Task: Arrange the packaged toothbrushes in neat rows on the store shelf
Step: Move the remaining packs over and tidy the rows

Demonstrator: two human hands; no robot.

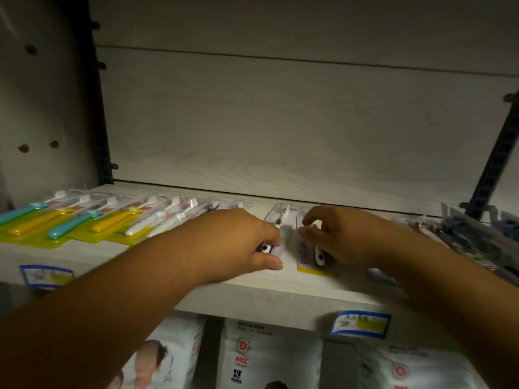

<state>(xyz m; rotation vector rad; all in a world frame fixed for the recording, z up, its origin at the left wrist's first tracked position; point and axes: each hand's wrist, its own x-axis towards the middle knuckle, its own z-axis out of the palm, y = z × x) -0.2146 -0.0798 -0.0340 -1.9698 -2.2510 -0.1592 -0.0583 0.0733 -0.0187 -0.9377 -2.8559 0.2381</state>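
A pale wooden shelf [140,256] carries packaged toothbrushes. At the left lies a row of packs with yellow cards and teal, yellow and white handles [84,223]. In the middle, my left hand [241,242] grips a clear toothbrush pack [273,220] from its left side, thumb near the shelf's front. Right beside it, my right hand [337,237] pinches a second pack with a yellow bottom strip [306,254], fingers curled over its top. The two packs lie side by side, almost touching. Much of both packs is hidden under my hands.
A loose heap of darker toothbrush packs [477,234] lies at the right end of the shelf. Blue price tags [361,324] hang on the shelf's front edge. White bagged goods [269,357] stand on the shelf below. Dark metal uprights [494,155] flank the back panel.
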